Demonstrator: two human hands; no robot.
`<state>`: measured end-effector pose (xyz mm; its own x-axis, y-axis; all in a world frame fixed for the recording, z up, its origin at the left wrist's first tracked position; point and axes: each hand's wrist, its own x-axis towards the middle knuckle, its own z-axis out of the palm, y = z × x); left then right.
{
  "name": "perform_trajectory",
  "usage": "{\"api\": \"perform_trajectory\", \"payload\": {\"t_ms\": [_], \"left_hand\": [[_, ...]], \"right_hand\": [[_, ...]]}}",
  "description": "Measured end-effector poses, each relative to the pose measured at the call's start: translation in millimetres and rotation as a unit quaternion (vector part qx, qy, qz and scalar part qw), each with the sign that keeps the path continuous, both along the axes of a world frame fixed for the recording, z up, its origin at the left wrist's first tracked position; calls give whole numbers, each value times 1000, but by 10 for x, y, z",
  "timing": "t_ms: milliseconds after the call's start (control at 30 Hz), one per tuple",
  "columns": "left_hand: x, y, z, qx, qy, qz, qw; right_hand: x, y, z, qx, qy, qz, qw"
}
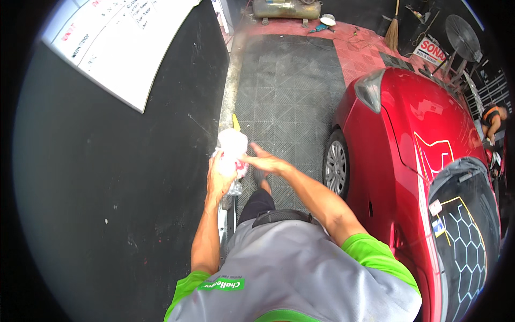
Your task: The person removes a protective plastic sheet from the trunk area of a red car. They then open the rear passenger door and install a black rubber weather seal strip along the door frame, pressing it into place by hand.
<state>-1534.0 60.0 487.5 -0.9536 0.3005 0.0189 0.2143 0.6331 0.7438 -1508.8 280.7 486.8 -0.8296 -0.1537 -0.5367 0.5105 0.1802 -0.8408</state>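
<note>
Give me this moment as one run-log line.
left hand: grips white-and-red plastic-looking bundle | right hand: open beside it, contact unclear | right side: glossy red car | left side: black wall

Left hand [218, 180]: holds a white-and-red bundle [232, 142]
Right hand [268, 162]: spread just beside it
Car [407, 96]: glossy red, at right
Wall [123, 177]: black, at left

Bright, whites overexposed, edges bent

Floor [292, 80]: dark tiles, red at far edge. Red car [370, 139] along right edge. Tank on wheels [287, 11] at far edge, teal tool [320, 27] just right. Broom [393, 35], fan [463, 38] toward far right corner. Whiteboard [129, 59] on black wall [118, 188], left.
</note>
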Motion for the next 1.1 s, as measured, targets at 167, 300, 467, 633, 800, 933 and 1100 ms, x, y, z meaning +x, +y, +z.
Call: {"api": "perform_trajectory", "payload": {"t_ms": [167, 300, 467, 633, 800, 933, 1100], "left_hand": [[-1472, 136, -568, -43, -8, 37, 998], [-2535, 372, -848, -124, -81, 39, 988], [-3472, 618, -980, -158, -153, 62, 974], [-4439, 1160, -1080, -164, -190, 66, 966], [-5483, 1393, -1589, -121, -169, 18, 978], [-6205, 1457, -1881, -99, -132, -28, 986], [-7238, 1613, -2090, -211, -155, -36, 965]], "right_hand": [[-575, 1629, -529, 117, -38, -38, 992], [34, 2856, -1343, 329, -21, -159, 931], [959, 2755, -1287, 271, -190, -263, 906], [920, 2166, -1321, 151, -423, -235, 862], [50, 2085, -1846, 134, -376, -308, 864], [-914, 2688, -2071, 194, -320, -356, 857], [-2210, 3700, -1272, 166, -280, -468, 821]]}}
